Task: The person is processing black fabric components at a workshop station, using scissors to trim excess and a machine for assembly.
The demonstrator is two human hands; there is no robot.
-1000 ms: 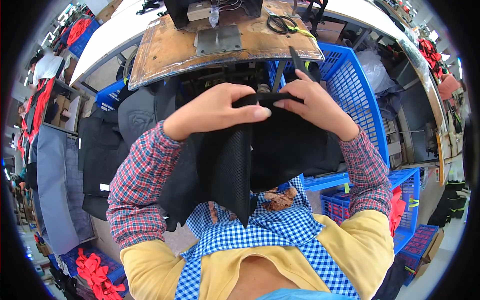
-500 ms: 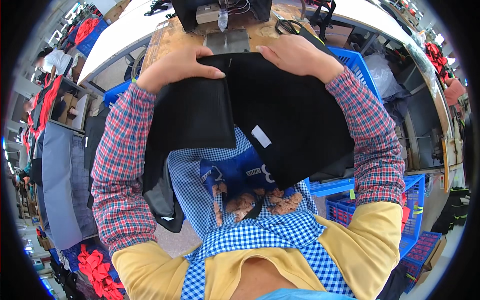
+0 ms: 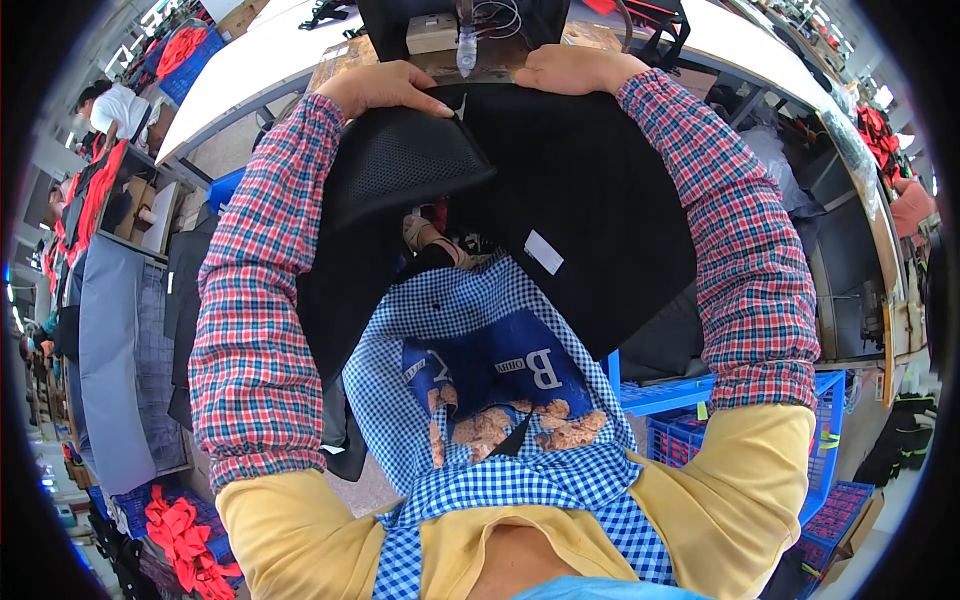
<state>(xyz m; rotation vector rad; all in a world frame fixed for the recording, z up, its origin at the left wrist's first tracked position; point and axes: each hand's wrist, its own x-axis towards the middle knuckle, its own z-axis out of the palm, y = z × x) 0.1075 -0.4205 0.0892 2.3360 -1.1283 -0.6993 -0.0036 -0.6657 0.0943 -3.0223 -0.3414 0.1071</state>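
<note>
My left hand (image 3: 385,88) grips the far edge of a black mesh-faced panel (image 3: 410,165), thumb on top and fingers behind. This panel lies over the left part of a wide black fabric piece (image 3: 590,190), which hangs toward my lap. My right hand (image 3: 580,70) is closed on that fabric's far edge, its fingertips partly hidden. A small white label (image 3: 543,252) sits on the fabric. Just beyond and between my hands is the sewing machine's clear-covered needle area (image 3: 466,52); the fabric hides most of the machine bed.
A white table (image 3: 250,70) stretches to the far left and another white table (image 3: 725,50) to the right. Blue crates (image 3: 660,395) stand low at my right. Grey cloth (image 3: 115,370) hangs at left, above a red fabric pile (image 3: 185,540). Another person (image 3: 115,110) is at far left.
Both hands have moved away from me, closer to the machine, carrying the black fabric. The mesh panel's near edge has lifted and curled, uncovering a sandaled foot below. The scissors no longer show.
</note>
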